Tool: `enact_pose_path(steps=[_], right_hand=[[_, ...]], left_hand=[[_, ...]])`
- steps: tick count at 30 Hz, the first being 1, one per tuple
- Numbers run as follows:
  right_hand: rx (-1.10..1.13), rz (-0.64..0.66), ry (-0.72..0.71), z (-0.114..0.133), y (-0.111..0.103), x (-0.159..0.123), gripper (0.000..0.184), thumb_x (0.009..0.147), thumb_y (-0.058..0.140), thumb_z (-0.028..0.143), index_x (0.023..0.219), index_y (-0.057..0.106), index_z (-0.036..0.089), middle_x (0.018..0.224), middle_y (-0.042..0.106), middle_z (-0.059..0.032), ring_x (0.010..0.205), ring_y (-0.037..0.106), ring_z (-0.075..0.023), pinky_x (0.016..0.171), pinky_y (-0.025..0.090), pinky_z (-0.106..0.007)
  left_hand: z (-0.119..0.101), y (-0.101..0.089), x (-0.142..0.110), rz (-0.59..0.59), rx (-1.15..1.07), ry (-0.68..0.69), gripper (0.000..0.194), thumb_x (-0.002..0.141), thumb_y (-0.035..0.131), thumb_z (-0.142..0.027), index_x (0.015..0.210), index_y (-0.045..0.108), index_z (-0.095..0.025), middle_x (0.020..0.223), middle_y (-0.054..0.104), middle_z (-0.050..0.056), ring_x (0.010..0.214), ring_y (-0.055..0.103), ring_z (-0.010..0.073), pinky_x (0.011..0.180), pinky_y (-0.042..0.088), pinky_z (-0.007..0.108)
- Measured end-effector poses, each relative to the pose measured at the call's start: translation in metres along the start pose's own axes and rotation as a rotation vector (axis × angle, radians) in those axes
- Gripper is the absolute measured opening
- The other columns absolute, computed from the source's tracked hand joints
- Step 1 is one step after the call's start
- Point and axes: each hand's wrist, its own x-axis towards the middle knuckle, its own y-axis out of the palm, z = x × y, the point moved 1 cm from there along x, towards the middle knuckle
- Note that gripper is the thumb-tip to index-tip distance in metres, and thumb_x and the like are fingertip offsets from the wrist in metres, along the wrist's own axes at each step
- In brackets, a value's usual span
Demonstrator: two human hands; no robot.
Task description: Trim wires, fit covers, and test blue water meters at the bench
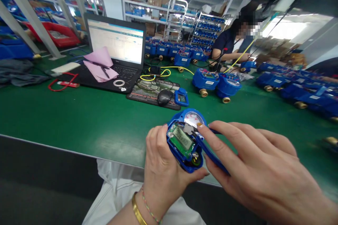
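My left hand (163, 161) is wrapped round a blue water meter (180, 115) near the table's front edge. The meter's housing is open, and a green circuit board with a grey digit display (182, 138) shows inside. A round clear dial (193, 119) sits at its far end. My right hand (253, 161) grips a blue cover (212, 156), tilted along the meter's right side. Its index fingertip is at the dial's near edge, beside a grey blob on the board. My right palm and part of the cover are hidden.
A laptop (116, 42) with pink papers (100, 65) on it stands at the back left. A mouse (165, 97) and another blue cover (181, 97) lie ahead. Several blue meters (206, 79) stand beyond and rightward. A co-worker (229, 42) sits across the table.
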Motion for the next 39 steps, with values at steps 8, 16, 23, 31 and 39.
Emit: enact_pose_path(steps=[8, 16, 23, 31, 39], right_hand=[[-0.042, 0.029, 0.007, 0.005, -0.002, 0.002, 0.035, 0.090, 0.044, 0.020, 0.119, 0.060, 0.007, 0.108, 0.064, -0.0160, 0.087, 0.056, -0.0278, 0.068, 0.035, -0.037], [-0.071, 0.030, -0.027, 0.007, -0.004, 0.009, 0.037, 0.085, 0.044, 0.015, 0.115, 0.061, 0.003, 0.102, 0.065, -0.0179, 0.079, 0.054, -0.0270, 0.063, 0.033, -0.036], [-0.067, 0.023, -0.069, 0.002, 0.001, 0.010, 0.035, 0.089, 0.041, 0.014, 0.117, 0.059, 0.005, 0.102, 0.066, -0.0172, 0.076, 0.054, -0.0257, 0.062, 0.032, -0.035], [-0.043, -0.022, -0.114, -0.006, 0.008, 0.011, 0.033, 0.088, 0.050, 0.015, 0.117, 0.061, 0.004, 0.104, 0.065, -0.0175, 0.078, 0.054, -0.0263, 0.065, 0.034, -0.035], [-0.100, -0.049, -0.244, -0.016, 0.013, 0.013, 0.033, 0.092, 0.043, 0.013, 0.118, 0.060, 0.003, 0.103, 0.065, -0.0176, 0.083, 0.054, -0.0268, 0.066, 0.034, -0.036]], left_hand=[[-0.002, -0.002, 0.001, -0.002, 0.002, 0.007, 0.103, 0.073, 0.067, -0.071, 0.131, 0.028, 0.004, 0.120, 0.042, 0.026, 0.113, 0.044, 0.0352, 0.096, 0.045, 0.055], [-0.001, -0.002, 0.004, -0.012, -0.013, -0.006, 0.098, 0.075, 0.067, -0.067, 0.129, 0.030, 0.005, 0.118, 0.043, 0.026, 0.112, 0.044, 0.0349, 0.096, 0.045, 0.055], [0.000, -0.002, 0.004, 0.009, -0.027, -0.040, 0.100, 0.072, 0.069, -0.069, 0.131, 0.029, 0.002, 0.120, 0.043, 0.024, 0.112, 0.045, 0.0340, 0.096, 0.045, 0.054], [-0.001, -0.004, 0.006, 0.031, -0.038, -0.087, 0.118, 0.047, 0.092, -0.056, 0.130, 0.029, 0.000, 0.120, 0.043, 0.023, 0.109, 0.046, 0.0350, 0.096, 0.046, 0.055], [0.000, -0.008, 0.010, 0.073, -0.047, -0.143, 0.125, 0.036, 0.097, -0.047, 0.130, 0.027, -0.004, 0.118, 0.045, 0.021, 0.106, 0.047, 0.0348, 0.095, 0.047, 0.055]])
